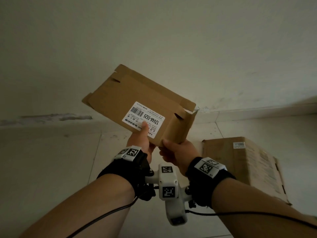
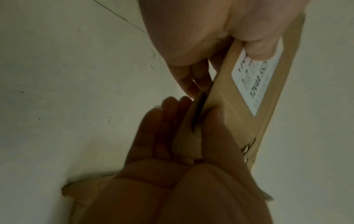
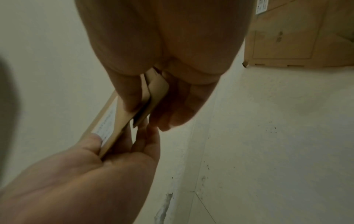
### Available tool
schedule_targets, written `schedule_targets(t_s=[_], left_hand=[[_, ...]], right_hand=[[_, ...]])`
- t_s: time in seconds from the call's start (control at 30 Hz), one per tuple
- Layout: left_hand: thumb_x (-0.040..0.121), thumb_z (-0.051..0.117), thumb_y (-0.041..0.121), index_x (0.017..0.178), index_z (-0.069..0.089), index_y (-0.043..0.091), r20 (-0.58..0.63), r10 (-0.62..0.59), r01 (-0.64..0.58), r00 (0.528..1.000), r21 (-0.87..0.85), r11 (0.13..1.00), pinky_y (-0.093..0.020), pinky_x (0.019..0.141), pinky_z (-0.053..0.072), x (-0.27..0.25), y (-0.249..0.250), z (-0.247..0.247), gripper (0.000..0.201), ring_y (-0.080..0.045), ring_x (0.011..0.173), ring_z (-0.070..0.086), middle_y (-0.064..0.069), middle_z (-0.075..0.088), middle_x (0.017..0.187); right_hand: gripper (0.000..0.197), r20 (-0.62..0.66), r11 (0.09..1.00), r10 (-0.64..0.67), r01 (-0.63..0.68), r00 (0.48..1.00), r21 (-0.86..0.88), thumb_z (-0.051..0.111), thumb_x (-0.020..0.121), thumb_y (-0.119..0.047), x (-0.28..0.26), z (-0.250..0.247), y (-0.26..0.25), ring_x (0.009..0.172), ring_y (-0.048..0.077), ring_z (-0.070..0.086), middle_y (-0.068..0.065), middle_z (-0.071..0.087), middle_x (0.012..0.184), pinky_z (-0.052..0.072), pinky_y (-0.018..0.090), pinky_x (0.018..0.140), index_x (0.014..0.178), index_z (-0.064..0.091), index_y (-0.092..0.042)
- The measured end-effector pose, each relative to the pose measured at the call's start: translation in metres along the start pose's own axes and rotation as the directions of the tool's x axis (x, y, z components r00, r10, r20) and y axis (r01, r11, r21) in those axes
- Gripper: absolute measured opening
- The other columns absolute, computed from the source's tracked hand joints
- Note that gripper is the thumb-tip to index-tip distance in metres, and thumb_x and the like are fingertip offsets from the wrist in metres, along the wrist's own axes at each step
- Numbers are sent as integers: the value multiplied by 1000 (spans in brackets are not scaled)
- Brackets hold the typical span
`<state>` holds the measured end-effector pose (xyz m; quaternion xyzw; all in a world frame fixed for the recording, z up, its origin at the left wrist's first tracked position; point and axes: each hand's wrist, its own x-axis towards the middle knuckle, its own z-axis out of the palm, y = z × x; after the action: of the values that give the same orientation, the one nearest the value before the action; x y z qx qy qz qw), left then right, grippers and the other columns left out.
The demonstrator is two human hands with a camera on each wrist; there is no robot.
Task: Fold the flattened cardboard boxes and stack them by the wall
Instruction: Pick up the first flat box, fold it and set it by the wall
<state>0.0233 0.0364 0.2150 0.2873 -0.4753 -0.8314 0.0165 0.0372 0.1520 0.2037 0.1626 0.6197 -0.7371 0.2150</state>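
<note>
Cardboard box (image 1: 137,100) flat, long axis up-left

Plain brown cardboard, matt and creased at the folds, is seen in the held box (image 1: 137,98), and a smooth white paper label (image 1: 143,119) is stuck on it. The same dull cardboard is shown by the larger box (image 1: 240,162) on the floor. The pale floor tiles (image 1: 51,169) are seen matt and speckled, and the wall (image 1: 154,31) is rough, scuffed plaster.
</note>
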Motion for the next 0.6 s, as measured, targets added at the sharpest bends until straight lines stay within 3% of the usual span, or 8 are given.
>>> schedule_targets(t_s=[0.1, 0.2, 0.37, 0.5, 0.6], left_hand=[[90, 54, 28, 110, 58, 17, 37, -32, 30, 999, 45, 999, -34, 69, 53, 11, 2, -8, 24, -20, 88, 65, -3, 68, 95], [88, 57, 31, 98, 63, 13, -45, -63, 63, 997, -5, 998, -35, 66, 53, 30, 16, -23, 21, -22, 84, 66, -7, 70, 90], [91, 54, 24, 127, 48, 13, -208, -59, 53, 976, -35, 998, -39, 76, 51, 81, 35, -55, 39, -25, 88, 61, -9, 61, 106], [90, 54, 24, 105, 53, 11, -185, -121, 134, 975, 62, 989, -33, 69, 51, 120, 18, -80, 20, -24, 81, 62, -11, 61, 101], [89, 56, 23, 87, 55, 13, -198, -168, 190, 966, 98, 977, -33, 71, 50, 150, -3, -96, 10, -23, 80, 62, -14, 61, 101]], right_hand=[[15, -29, 998, -29, 31, 999, 61, 60, 87, -8, 7, 0, -1, 70, 20, 65, 9, 67, 83, 57, 30, 67, 91, 52, -20], [22, -29, 997, -54, 56, 998, 56, 57, 88, -4, 19, -8, 1, 69, 21, 63, 10, 66, 86, 56, 30, 64, 106, 52, -16], [19, -85, 998, -9, 13, 996, 55, 54, 91, -6, 55, -22, 4, 70, 21, 61, 9, 64, 86, 54, 31, 63, 102, 54, -22], [17, -123, 993, 38, -23, 992, 119, 45, 96, -9, 107, -23, 15, 68, 20, 55, 9, 59, 83, 52, 33, 64, 100, 56, -21], [18, -129, 987, 99, -80, 987, 140, 43, 97, -9, 153, -17, 37, 66, 21, 53, 10, 57, 80, 52, 34, 63, 106, 54, -19]])
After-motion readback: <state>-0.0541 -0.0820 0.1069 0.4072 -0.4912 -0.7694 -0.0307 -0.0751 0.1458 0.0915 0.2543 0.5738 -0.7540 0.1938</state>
